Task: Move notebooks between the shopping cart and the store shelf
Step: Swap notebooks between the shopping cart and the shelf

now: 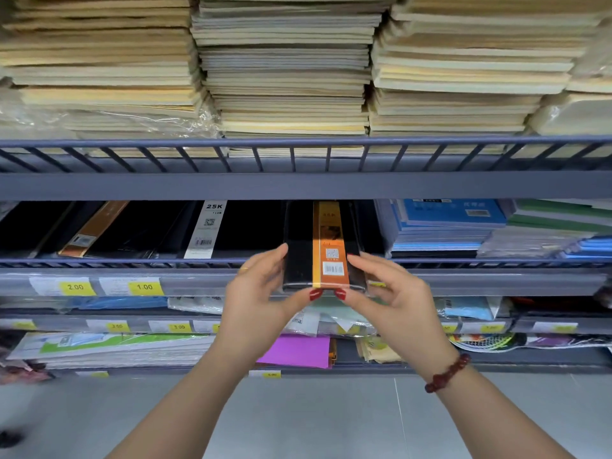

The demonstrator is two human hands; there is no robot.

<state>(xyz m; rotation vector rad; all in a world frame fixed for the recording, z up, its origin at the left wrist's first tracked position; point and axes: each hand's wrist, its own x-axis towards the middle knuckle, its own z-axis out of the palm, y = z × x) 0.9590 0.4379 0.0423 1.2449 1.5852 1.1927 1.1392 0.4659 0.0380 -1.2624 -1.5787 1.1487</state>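
Holding black notebook (299, 233) between left hand (265, 293) and right hand (394, 294).

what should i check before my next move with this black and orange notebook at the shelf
1. Grip: left hand and right hand both hold the notebook at its near end: ok.
2. Orange band with barcode faces up: ok.
3. Fully on the shelf: near end overhangs the rail: not ok.
4. Depth behind it: too dark, cannot tell.
5. Shopping cart: out of view, cannot tell.
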